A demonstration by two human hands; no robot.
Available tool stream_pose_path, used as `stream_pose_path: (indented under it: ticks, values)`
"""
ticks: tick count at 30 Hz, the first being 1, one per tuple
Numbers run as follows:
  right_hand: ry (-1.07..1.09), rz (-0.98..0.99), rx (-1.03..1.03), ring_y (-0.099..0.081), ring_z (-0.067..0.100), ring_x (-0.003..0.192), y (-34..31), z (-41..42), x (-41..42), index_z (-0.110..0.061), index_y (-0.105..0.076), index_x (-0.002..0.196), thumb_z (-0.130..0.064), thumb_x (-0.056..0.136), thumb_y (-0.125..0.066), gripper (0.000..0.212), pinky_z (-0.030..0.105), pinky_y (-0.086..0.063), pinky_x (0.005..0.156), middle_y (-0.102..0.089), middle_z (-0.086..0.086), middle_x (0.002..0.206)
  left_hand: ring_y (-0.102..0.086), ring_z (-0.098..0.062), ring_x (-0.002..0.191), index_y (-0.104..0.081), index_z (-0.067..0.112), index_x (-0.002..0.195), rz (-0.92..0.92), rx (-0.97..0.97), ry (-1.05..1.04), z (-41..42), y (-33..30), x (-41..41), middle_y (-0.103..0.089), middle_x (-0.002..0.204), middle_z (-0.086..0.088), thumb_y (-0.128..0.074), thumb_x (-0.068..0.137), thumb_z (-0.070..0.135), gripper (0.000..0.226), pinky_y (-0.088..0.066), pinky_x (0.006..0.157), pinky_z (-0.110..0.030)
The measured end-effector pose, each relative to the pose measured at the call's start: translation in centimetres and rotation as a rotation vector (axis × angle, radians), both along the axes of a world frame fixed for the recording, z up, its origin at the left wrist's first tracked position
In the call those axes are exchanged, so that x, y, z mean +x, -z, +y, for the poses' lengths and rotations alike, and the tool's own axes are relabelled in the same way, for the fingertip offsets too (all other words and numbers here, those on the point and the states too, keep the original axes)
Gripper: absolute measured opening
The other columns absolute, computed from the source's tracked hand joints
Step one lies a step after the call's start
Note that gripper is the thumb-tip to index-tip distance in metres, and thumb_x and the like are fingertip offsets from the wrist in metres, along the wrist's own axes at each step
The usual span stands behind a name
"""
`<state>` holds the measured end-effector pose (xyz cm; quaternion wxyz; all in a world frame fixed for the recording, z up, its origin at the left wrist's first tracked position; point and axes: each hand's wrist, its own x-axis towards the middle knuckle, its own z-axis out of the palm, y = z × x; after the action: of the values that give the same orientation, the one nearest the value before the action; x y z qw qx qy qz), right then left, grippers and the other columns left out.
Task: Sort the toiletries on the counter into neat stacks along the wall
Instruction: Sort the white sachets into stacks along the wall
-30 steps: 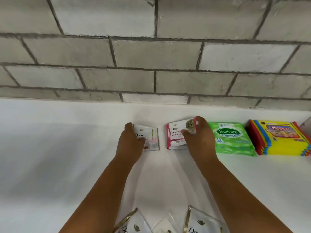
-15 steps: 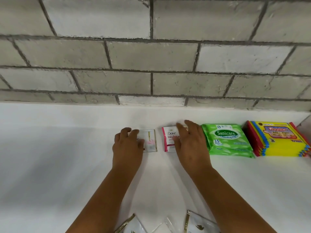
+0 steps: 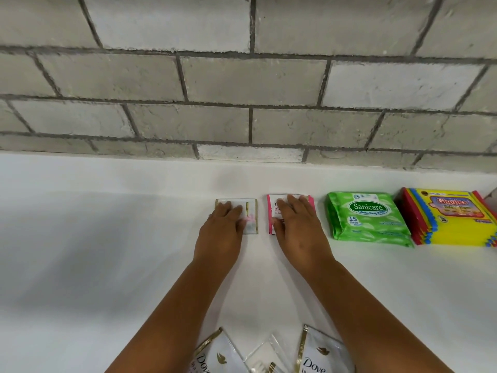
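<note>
From the head camera, a smooth white worktop [image 3: 107, 265] runs to a wall of rough grey blocks [image 3: 242, 82] with dark mortar lines. Along the far edge sit four flat items in a row. The left hand [image 3: 222, 230] lies palm-down on a glossy white sachet with gold trim [image 3: 251, 216], fingers [image 3: 228, 207] flat and close together, pressing rather than pinching. The right hand [image 3: 298, 227] lies flat on a white sachet with pink edges [image 3: 270, 214], fingers [image 3: 290, 203] extended and slightly spread. Just right of it sits a soft green Sanicare wipes pack [image 3: 368, 216], then a stack of yellow Giggles packs [image 3: 451, 216] with zigzag red and blue edges. At the near edge, loose crinkly Dove sachets [image 3: 320, 356] lie between the forearms.
</note>
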<state>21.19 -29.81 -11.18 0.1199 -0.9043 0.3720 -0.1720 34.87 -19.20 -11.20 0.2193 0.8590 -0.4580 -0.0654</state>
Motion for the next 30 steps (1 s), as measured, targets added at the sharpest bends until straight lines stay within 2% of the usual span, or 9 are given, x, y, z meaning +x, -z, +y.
stream_pose_path:
  ticks: [3,6,10,14,18,21,24,28,30]
  values:
    - [0.004,0.028,0.013,-0.018,0.036,0.146,-0.4,0.2,0.1,-0.010,-0.041,0.144,-0.028,0.100,-0.042,0.047,0.038,-0.005,0.120,-0.033,0.016,0.152,-0.015,-0.020,0.149,-0.035,0.021,0.148,-0.038,0.040,0.008,-0.1,-0.7,-0.3,-0.024,0.160,-0.001,-0.030,0.105,0.026,0.044,-0.015,0.119,-0.036]
    - [0.013,0.018,0.016,-0.010,0.036,0.148,-1.5,0.8,-0.2,-0.008,-0.038,0.145,-0.027,0.101,-0.038,0.048,0.042,-0.008,0.122,-0.026,0.018,0.156,-0.013,-0.018,0.150,-0.033,0.021,0.149,-0.073,0.031,0.001,0.4,-2.4,-0.8,-0.023,0.160,0.000,-0.029,0.105,0.024,0.044,-0.010,0.120,-0.036]
    - [0.003,-0.016,0.016,-0.007,0.036,0.148,-3.7,3.0,-1.8,-0.009,-0.038,0.146,-0.026,0.100,-0.043,0.049,0.043,-0.010,0.122,-0.020,0.017,0.158,-0.018,-0.020,0.149,-0.039,0.019,0.146,-0.090,0.004,-0.007,2.1,-4.4,-2.1,-0.029,0.158,-0.002,-0.033,0.104,0.030,0.043,-0.017,0.119,-0.040]
    - [0.007,-0.090,0.025,-0.018,0.037,0.146,-4.6,5.9,-4.6,-0.007,-0.047,0.139,-0.025,0.096,-0.054,0.047,0.040,-0.012,0.120,-0.031,0.021,0.153,-0.036,-0.025,0.139,-0.049,0.017,0.137,-0.075,-0.059,0.032,4.7,-5.5,-4.9,-0.043,0.148,-0.005,-0.041,0.101,0.037,0.042,-0.037,0.108,-0.043]
    - [0.033,-0.093,0.193,-0.019,0.025,0.146,-5.1,9.1,-8.6,-0.014,-0.046,0.141,-0.024,0.099,-0.048,0.044,0.033,-0.016,0.119,-0.030,0.010,0.155,-0.047,-0.023,0.125,-0.057,0.022,0.125,-0.055,0.007,0.059,8.0,-5.5,-7.7,-0.053,0.135,0.000,-0.037,0.101,0.038,0.035,-0.042,0.100,-0.039]
    - [0.024,-0.029,0.258,-0.026,0.023,0.144,-4.7,11.4,-11.9,-0.016,-0.050,0.139,-0.023,0.099,-0.047,0.041,0.028,-0.018,0.116,-0.035,0.010,0.153,-0.052,-0.021,0.114,-0.061,0.021,0.115,-0.034,0.066,0.104,10.7,-4.7,-8.6,-0.059,0.123,0.002,-0.036,0.102,0.033,0.031,-0.043,0.092,-0.032]
    - [0.009,0.092,0.257,-0.039,0.028,0.135,-4.3,13.2,-14.6,-0.014,-0.051,0.137,-0.027,0.097,-0.052,0.043,0.029,-0.026,0.111,-0.045,0.012,0.145,-0.053,-0.025,0.112,-0.063,0.018,0.113,-0.039,0.078,0.109,13.2,-3.6,-8.5,-0.060,0.123,-0.001,-0.037,0.101,0.030,0.031,-0.045,0.088,-0.032]
    - [0.021,0.250,0.331,-0.037,0.026,0.134,-4.2,14.5,-16.6,-0.020,-0.037,0.146,-0.052,0.090,-0.055,0.067,0.029,-0.027,0.111,-0.040,0.004,0.148,-0.053,-0.027,0.109,-0.062,0.020,0.116,-0.089,0.183,0.035,15.8,-3.6,-8.2,-0.059,0.122,-0.002,-0.036,0.101,0.032,0.032,-0.046,0.081,-0.034]
    - [0.007,0.308,0.340,-0.035,0.026,0.135,-4.3,14.7,-16.9,-0.020,-0.032,0.148,-0.055,0.089,-0.055,0.072,0.029,-0.028,0.110,-0.039,0.004,0.148,-0.051,-0.027,0.113,-0.059,0.022,0.124,-0.071,0.228,-0.022,17.0,-3.8,-8.0,-0.056,0.127,-0.003,-0.036,0.100,0.040,0.037,-0.045,0.085,-0.038]
